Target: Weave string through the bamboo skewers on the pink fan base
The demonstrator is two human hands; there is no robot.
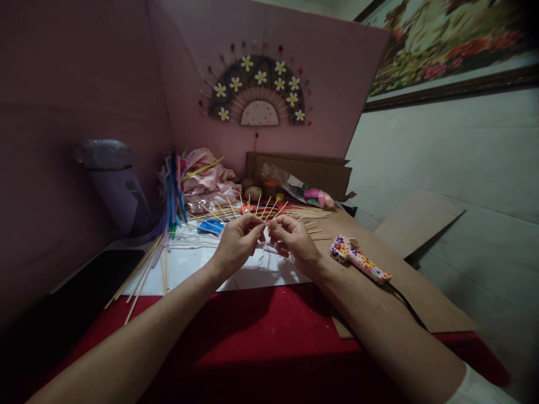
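Thin wooden sticks [270, 207] spread out like a fan, rising behind my fingertips at the middle of the table. My left hand [239, 240] pinches at the base of this stick fan with thumb and forefinger. Close beside it, my right hand [297, 242] is pinched on the same base from the other side. The fingertips almost meet, and they hide most of what lies between them. Under the hands lies a white sheet [189, 269]. Some thin strands, hard to make out, hang below the fingers.
A glue gun with a flowered cover [362, 261] lies on brown cardboard [421, 303] at right. Loose sticks [145, 275], colourful pipe cleaners [172, 193] and a purple bin [120, 193] stand left. Behind are pink cloth [206, 174], twine [253, 193] and a flower-decorated fan [260, 84].
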